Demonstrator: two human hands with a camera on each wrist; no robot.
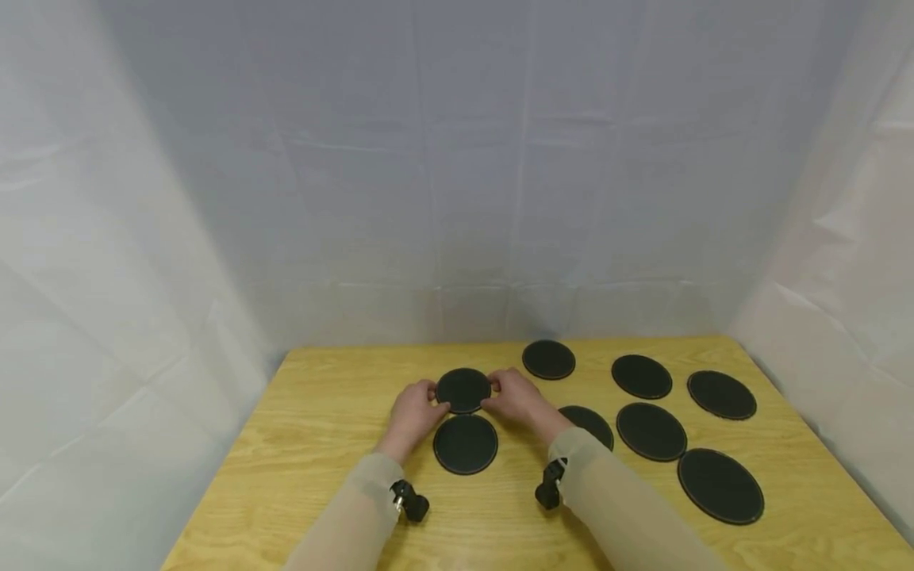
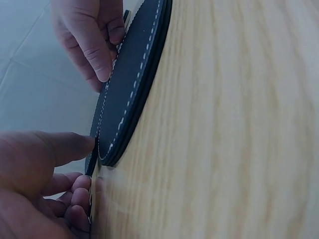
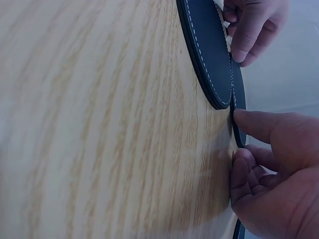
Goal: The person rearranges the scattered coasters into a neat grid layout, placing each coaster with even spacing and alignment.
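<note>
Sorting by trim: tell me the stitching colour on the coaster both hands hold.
White stitching on the black coaster, clearest in the left wrist view.

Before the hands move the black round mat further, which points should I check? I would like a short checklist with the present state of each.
1. Left hand grips the held mat at its left edge: ok.
2. Right hand grips its right edge: ok.
3. Held mat is clear of the near mat: cannot tell; the wrist views show their edges very close.
4. Held mat is lifted off the table: cannot tell.
5. Other mats, such as the far mat, lie apart from the hands: ok, except one partly under the right forearm.
</note>
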